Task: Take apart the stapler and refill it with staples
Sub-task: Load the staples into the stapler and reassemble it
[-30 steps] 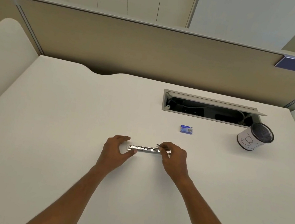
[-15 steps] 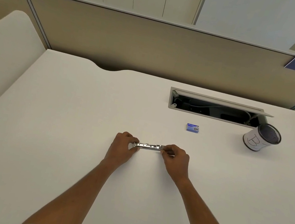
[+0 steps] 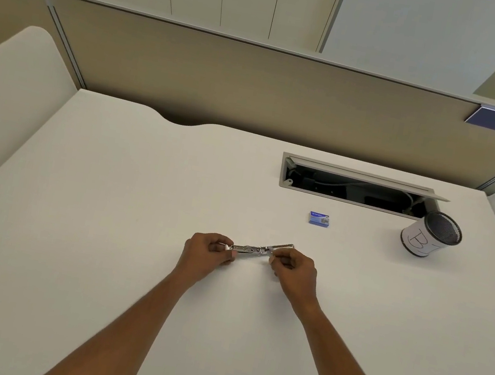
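A slim silver metal stapler point(image 3: 250, 249) is held just above the white desk point(image 3: 104, 212), lying left to right between both hands. My left hand point(image 3: 207, 251) grips its left end with curled fingers. My right hand point(image 3: 291, 268) pinches its right part, where a thin metal piece point(image 3: 284, 245) sticks out toward the far right. A small blue staple box point(image 3: 319, 219) lies on the desk beyond the hands, to the right, apart from them.
A white pen cup with a black mesh rim point(image 3: 430, 234) stands at the far right. An open cable tray point(image 3: 354, 188) is cut into the desk behind the box. A beige partition point(image 3: 256, 90) closes the far edge.
Both hands have closed tighter on the stapler's ends. The thin metal piece at the right end now sticks out farther from the body.
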{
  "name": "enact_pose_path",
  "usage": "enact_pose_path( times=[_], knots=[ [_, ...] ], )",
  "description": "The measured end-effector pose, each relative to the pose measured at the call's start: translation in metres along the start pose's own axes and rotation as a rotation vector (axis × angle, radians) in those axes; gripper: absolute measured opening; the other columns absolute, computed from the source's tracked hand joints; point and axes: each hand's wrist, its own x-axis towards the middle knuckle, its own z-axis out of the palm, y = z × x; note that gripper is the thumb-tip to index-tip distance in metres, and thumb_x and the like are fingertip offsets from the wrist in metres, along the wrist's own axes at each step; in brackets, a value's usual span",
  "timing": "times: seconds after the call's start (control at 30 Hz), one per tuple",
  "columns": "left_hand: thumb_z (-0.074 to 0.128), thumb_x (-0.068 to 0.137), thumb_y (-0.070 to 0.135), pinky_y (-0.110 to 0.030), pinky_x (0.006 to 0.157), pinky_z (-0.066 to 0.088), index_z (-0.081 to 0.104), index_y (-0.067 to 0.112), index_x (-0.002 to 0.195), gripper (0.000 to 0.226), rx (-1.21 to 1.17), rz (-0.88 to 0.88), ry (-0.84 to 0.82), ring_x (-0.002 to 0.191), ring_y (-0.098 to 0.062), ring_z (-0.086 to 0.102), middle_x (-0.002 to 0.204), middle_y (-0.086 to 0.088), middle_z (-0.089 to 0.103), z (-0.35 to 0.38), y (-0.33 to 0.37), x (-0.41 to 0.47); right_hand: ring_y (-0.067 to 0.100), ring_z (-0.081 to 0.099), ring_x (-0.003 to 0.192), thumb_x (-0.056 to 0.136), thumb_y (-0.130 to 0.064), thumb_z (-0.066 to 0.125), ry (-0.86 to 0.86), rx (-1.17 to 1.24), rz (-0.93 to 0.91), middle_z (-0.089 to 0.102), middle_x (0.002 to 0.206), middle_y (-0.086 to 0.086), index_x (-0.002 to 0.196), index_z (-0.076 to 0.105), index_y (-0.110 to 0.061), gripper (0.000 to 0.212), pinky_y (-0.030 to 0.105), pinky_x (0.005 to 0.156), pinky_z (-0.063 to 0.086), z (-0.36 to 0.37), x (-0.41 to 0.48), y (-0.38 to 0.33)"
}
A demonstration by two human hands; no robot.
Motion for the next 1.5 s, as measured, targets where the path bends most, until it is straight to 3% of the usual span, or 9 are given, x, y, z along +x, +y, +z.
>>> enact_pose_path(
  times=[0.23,0.37,0.53,0.77,0.93,1.03,1.2,1.33,1.5],
  knots=[
    [0.084,0.082,-0.003,-0.039,0.087,0.064,0.076,-0.004,0.098,0.018,-0.234,-0.060,-0.054,0.083,-0.032,0.075,0.087,-0.027,0.077,0.001,0.005,-0.021,0.020,0.063,0.069,0.089,-0.008,0.068,-0.026,0.132,-0.075,0.069,0.079,0.019,0.095,0.074,-0.026,0.020,0.050,0.077,0.058,-0.017,-0.016,-0.019],
    [0.082,0.082,-0.005,-0.040,0.086,0.064,0.076,-0.007,0.099,0.018,-0.321,-0.049,-0.116,0.081,-0.032,0.076,0.082,-0.023,0.076,-0.006,0.019,-0.031,0.034,0.069,0.081,0.090,-0.002,0.066,-0.001,0.136,-0.142,0.075,0.083,0.008,0.097,0.078,-0.020,0.023,0.049,0.083,0.057,-0.028,-0.021,-0.037],
    [0.083,0.081,-0.002,-0.033,0.081,0.064,0.076,-0.008,0.103,0.024,-0.341,-0.012,-0.209,0.084,-0.033,0.078,0.088,-0.026,0.076,-0.019,0.042,-0.044,0.024,0.073,0.082,0.091,-0.001,0.066,0.018,0.123,-0.216,0.078,0.089,-0.005,0.099,0.079,-0.023,0.027,0.037,0.078,0.060,-0.039,-0.026,-0.058],
    [0.092,0.072,0.018,-0.035,0.085,0.062,0.079,0.000,0.106,0.040,-0.358,0.079,-0.315,0.091,-0.035,0.078,0.094,-0.026,0.077,-0.040,0.071,-0.060,0.020,0.074,0.086,0.090,0.004,0.066,-0.001,0.092,-0.417,0.078,0.095,-0.005,0.099,0.080,-0.017,0.027,0.043,0.082,0.062,-0.043,-0.042,-0.083],
    [0.098,0.067,0.031,-0.036,0.087,0.062,0.079,0.003,0.109,0.054,-0.367,0.127,-0.341,0.094,-0.036,0.077,0.100,-0.025,0.078,-0.056,0.084,-0.072,0.016,0.075,0.086,0.088,0.005,0.066,-0.076,-0.008,-0.513,0.077,0.097,-0.008,0.095,0.081,-0.015,0.026,0.036,0.078,0.062,-0.040,-0.056,-0.097],
    [0.096,0.070,0.028,-0.035,0.087,0.062,0.078,0.003,0.110,0.050,-0.377,0.141,-0.343,0.095,-0.035,0.077,0.102,-0.027,0.077,-0.064,0.088,-0.078,0.015,0.074,0.084,0.086,-0.015,0.077,-0.144,-0.046,-0.540,0.076,0.099,-0.009,0.098,0.079,-0.017,0.012,0.030,0.073,0.061,-0.036,-0.067,-0.101],
    [0.087,0.079,0.012,-0.035,0.086,0.062,0.079,0.003,0.110,0.033,-0.400,0.144,-0.341,0.095,-0.034,0.077,0.101,-0.030,0.077,-0.071,0.088,-0.085,0.012,0.069,0.080,0.072,-0.042,0.088,-0.185,-0.166,-0.581,0.072,0.099,-0.014,0.102,0.078,-0.023,0.037,0.026,0.071,0.059,-0.030,-0.081,-0.101],
    [0.081,0.082,0.011,-0.035,0.087,0.062,0.078,0.003,0.111,0.031,-0.420,0.143,-0.327,0.095,-0.033,0.077,0.101,-0.030,0.077,-0.072,0.086,-0.091,0.010,0.065,0.072,0.075,-0.029,0.087,-0.141,-0.200,-0.645,0.072,0.095,-0.014,0.099,0.079,-0.021,0.027,0.018,0.065,0.052,-0.024,-0.088,-0.099],
    [0.076,0.089,0.005,-0.037,0.090,0.061,0.073,0.004,0.123,0.035,-0.523,0.140,-0.286,0.097,-0.033,0.076,0.107,-0.027,0.076,-0.063,0.082,-0.097,0.015,0.065,0.068,0.078,-0.019,0.085,-0.089,-0.136,-0.657,0.072,0.093,-0.011,0.097,0.080,-0.020,0.020,0.023,0.060,0.052,-0.019,-0.096,-0.099]
  ],
)
